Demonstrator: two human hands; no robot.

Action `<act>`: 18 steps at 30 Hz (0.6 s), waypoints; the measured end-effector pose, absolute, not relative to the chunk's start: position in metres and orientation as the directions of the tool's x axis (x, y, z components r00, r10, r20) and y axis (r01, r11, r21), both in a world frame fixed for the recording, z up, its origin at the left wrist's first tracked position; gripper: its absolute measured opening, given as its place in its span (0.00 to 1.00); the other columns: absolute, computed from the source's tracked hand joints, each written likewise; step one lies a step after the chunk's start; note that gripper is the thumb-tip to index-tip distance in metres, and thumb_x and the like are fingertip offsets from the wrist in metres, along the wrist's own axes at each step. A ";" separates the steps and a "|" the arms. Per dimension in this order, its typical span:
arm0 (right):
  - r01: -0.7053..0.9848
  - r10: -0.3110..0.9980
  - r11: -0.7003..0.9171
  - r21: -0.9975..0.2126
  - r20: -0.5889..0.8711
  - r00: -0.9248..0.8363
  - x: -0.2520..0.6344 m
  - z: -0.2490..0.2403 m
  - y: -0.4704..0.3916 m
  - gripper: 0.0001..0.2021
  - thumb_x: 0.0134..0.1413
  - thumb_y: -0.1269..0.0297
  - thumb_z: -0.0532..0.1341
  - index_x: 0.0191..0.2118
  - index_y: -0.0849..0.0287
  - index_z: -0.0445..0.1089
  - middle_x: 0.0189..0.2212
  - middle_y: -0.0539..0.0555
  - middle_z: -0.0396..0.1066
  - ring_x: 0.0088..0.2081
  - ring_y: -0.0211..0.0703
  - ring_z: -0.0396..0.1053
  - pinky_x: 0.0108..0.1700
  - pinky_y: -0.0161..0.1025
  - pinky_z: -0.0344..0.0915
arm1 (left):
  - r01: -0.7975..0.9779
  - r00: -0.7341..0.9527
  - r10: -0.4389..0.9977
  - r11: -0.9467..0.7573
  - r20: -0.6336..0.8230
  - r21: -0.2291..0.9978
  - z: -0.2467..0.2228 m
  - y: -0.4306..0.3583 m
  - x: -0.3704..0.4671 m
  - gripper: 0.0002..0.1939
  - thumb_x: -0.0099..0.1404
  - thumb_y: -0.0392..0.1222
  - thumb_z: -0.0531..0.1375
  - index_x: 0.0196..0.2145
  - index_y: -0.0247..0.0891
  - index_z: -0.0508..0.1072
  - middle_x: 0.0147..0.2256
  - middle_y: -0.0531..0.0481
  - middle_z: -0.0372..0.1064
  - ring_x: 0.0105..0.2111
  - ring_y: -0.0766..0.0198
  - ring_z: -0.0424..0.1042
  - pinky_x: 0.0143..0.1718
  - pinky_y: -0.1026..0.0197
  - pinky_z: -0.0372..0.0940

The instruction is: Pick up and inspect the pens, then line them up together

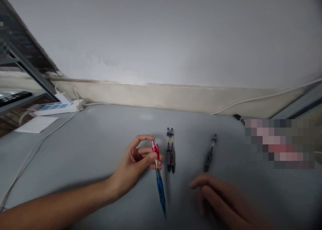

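Note:
My left hand (136,161) holds a pen with a red top and a blue grip (159,179), pinched near its upper end, its tip pointing down toward me. Just right of it two black pens (171,150) lie side by side on the grey table (100,139). Further right a single black pen (209,153) lies alone. My right hand (221,203) hovers blurred above the table near the front edge, fingers loosely apart and holding nothing, closest to the single black pen.
A white power strip (59,107) with cables sits at the back left, with a white sheet of paper (37,124) beside it. A white cable (264,97) runs along the wall at the back right. A shelf frame (27,69) stands at far left.

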State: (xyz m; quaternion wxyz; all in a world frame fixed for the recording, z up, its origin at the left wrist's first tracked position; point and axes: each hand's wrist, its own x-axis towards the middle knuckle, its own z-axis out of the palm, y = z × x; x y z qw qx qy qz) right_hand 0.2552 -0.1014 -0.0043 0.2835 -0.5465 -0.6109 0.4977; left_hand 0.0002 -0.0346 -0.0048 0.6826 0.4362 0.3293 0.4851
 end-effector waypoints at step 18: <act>0.283 0.935 -0.196 -0.939 -0.266 -0.235 0.258 -0.010 -0.102 0.22 0.61 0.35 0.54 0.41 0.44 0.74 0.23 0.46 0.71 0.25 0.42 0.68 0.28 0.35 0.65 | -0.393 0.231 0.970 0.162 -0.073 0.905 -0.007 -0.035 0.003 0.22 0.64 0.39 0.69 0.50 0.42 0.63 0.33 0.49 0.81 0.29 0.68 0.78 0.35 0.65 0.72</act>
